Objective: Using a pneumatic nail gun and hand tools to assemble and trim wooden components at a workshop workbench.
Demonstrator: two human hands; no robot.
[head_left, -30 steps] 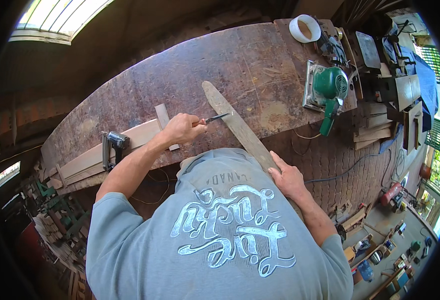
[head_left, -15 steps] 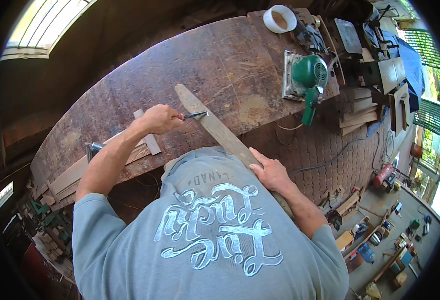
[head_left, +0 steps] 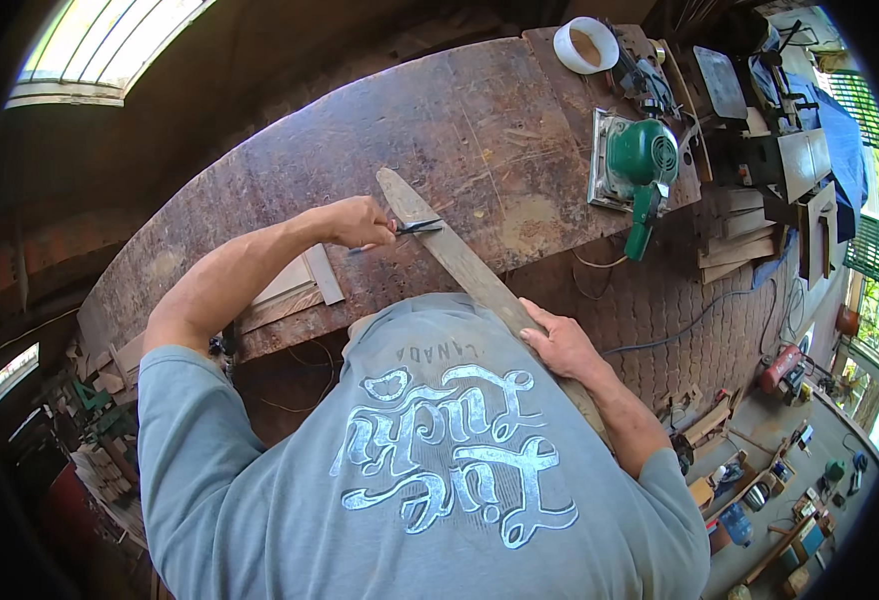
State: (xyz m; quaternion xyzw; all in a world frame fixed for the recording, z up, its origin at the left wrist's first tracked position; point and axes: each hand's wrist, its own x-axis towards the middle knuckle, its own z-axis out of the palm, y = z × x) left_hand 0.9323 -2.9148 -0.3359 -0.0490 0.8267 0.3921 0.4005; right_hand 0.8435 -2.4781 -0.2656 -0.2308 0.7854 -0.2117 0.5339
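Note:
A long, weathered wooden board (head_left: 465,262) with a tapered, rounded tip slants from the workbench (head_left: 360,130) back toward my body. My left hand (head_left: 362,222) is closed around the reddish handle of a narrow-bladed hand tool (head_left: 418,228). Its dark metal blade reaches across the board's face near the tip and seems to touch it. The exact kind of tool cannot be made out. Lower down, my right hand (head_left: 564,344) grips the board, thumb on top and some fingers hidden along the edge. The board's near end passes beside my shirt and under my right forearm.
A green power sander (head_left: 640,155) stands on the bench at the right, close to a white tub (head_left: 586,46) with brown contents. Flat wood strips (head_left: 295,290) lie by my left forearm. Stacked offcuts (head_left: 740,235) and a cable (head_left: 680,330) are beyond the bench's right end.
My left hand has turned, its elbow lifted outward, and the tool's blade lies more level across the board. The whole view has shifted slightly; my right hand keeps its place on the board.

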